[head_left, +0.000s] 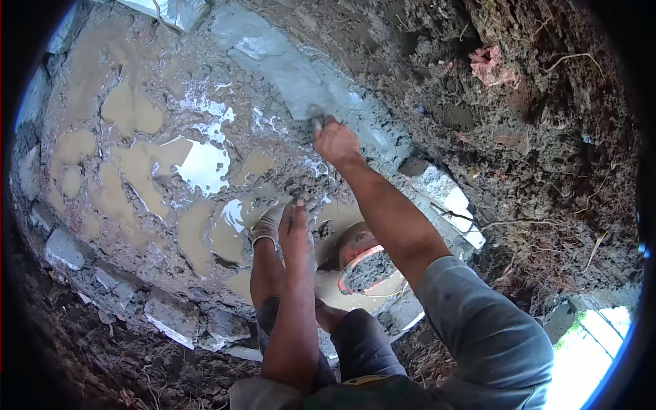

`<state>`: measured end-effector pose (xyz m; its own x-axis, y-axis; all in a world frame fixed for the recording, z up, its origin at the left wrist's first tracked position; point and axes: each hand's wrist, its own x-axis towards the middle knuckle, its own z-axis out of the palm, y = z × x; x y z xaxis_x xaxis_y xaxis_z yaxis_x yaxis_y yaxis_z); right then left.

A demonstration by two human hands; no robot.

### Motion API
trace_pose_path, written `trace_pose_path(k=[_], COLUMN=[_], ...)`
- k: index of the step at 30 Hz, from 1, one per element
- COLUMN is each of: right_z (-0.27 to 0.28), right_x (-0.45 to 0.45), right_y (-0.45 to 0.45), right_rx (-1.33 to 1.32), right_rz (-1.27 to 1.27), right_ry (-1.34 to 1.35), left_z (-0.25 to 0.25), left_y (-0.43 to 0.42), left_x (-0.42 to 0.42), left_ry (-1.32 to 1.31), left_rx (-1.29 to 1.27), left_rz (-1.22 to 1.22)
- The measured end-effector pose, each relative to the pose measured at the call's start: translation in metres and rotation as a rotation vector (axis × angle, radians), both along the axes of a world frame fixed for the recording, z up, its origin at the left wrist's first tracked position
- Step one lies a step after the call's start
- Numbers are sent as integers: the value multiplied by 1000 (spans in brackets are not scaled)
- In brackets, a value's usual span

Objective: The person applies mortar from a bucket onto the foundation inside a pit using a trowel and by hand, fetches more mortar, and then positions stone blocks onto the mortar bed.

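Observation:
My right hand (335, 141) is closed at the edge of a band of smooth wet grey mortar (290, 72). What its fingers grip merges with the grey and cannot be made out. Lower down, my left hand (295, 229) has its fingers drawn together, with grey muck at the tips; whether it holds anything is unclear. Just behind that hand is a muddy, pale-covered foot (268, 222) standing in the wet mud. Between my arms a reddish bucket (355, 249) leans on its side, with grey mortar (369, 271) inside its mouth.
Muddy water (133, 171) pools over the pit floor to the left. Rough stone blocks (171, 316) line the lower left edge, and a pale block (444, 191) lies right of my forearm. A dark earth bank (547, 137) with roots rises at right.

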<state>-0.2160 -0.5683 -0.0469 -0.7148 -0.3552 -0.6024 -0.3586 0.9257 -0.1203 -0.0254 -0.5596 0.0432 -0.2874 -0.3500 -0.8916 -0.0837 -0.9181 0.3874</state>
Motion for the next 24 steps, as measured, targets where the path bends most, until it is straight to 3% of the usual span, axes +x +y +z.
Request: trace_pose_path(k=[7, 10, 13, 15, 18, 20, 21, 22, 24], right_z=[29, 33, -23, 6, 8, -28, -67, -82, 15], right_x=[16, 33, 63, 69, 74, 74, 79, 83, 77], right_y=[224, 269, 323, 272, 207, 173, 169, 152, 50], right_rx=[357, 355, 192, -36, -317, -444, -464, -410, -305], right_rz=[-215, -251, -52, -652, -1420, -1605, -1476, -1033, -999], right_ry=[22, 120, 322, -13, -183, -142, -20, 130, -124], left_z=[6, 1, 1, -2, -5, -5, 13, 10, 7], left_y=[34, 40, 42, 45, 49, 44, 26, 18, 7], left_x=[-14, -9, -13, -11, -11, -9, -15, -14, -8], left_ry=[42, 50, 28, 28, 20, 3, -78, -85, -99], left_rx=[-14, -10, 7, 2, -16, -19, -44, -72, -99], left_rz=[-69, -125, -88, -87, -66, -57, -95, -57, 15])
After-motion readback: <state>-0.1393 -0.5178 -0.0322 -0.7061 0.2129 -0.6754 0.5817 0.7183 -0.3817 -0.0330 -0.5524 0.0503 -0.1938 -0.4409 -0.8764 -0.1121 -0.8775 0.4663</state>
